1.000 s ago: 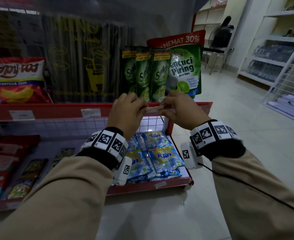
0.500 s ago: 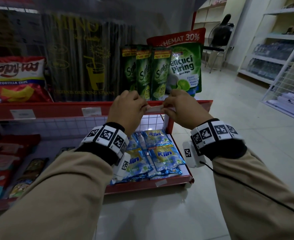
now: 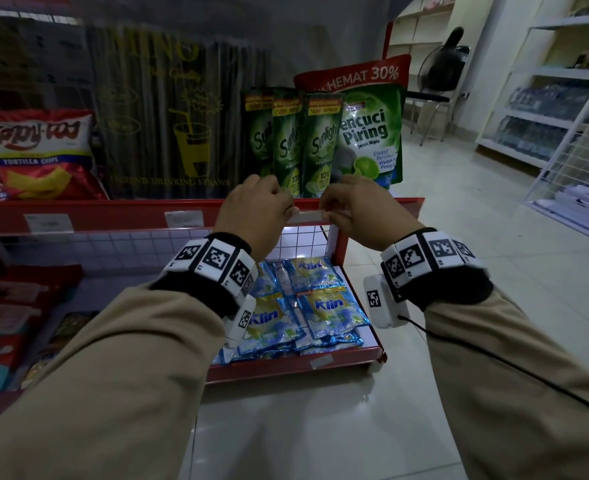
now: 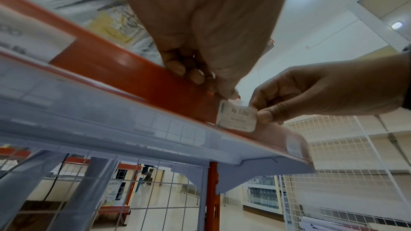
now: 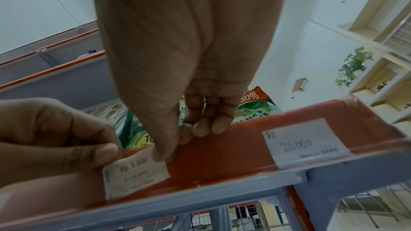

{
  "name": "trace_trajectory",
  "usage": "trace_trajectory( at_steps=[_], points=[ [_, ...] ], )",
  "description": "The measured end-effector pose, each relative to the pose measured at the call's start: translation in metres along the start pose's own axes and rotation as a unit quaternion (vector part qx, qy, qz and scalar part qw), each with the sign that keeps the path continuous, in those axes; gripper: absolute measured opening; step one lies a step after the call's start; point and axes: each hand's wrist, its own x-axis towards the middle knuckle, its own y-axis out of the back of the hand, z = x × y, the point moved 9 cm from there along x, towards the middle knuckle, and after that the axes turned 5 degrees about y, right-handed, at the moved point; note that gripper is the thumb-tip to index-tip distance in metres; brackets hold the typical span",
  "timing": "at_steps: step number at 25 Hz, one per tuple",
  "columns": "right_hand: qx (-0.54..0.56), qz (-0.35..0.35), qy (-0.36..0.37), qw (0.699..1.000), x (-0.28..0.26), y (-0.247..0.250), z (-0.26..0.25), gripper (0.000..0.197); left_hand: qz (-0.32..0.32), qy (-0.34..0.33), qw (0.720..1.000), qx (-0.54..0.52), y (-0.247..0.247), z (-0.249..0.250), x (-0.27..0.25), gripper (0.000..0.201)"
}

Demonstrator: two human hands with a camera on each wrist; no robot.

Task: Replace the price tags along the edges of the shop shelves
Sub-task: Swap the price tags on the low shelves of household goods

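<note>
a: the price tag between the hands is off-white with grey print, and the shelf edge it sits against is orange-red.

b: the dish soap pouches above are green with yellow tops; the big pouch has a red band with white lettering.

a: the tortilla chip bag is red, white and yellow.

b: the detergent sachets below are blue and yellow. both sleeves are tan, and the wristbands carry black-and-white square markers.
</note>
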Motion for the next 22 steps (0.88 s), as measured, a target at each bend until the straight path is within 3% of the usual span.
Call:
trace_trajectory(
  at_steps=[8,22],
  points=[
    [0.025,0.009,0.000,1.000,-0.0003,0.0020,0.0006,0.017,-0.023,-0.002,1.000,0.014,-0.0004,0.0009,0.0031,0.032],
    [0.050,0.048,0.004,0.998,-0.0029,0.0033,0.0028,0.015,0.014,0.004,1.000,-0.013,0.0058,-0.0017,-0.0016,0.025]
  ],
)
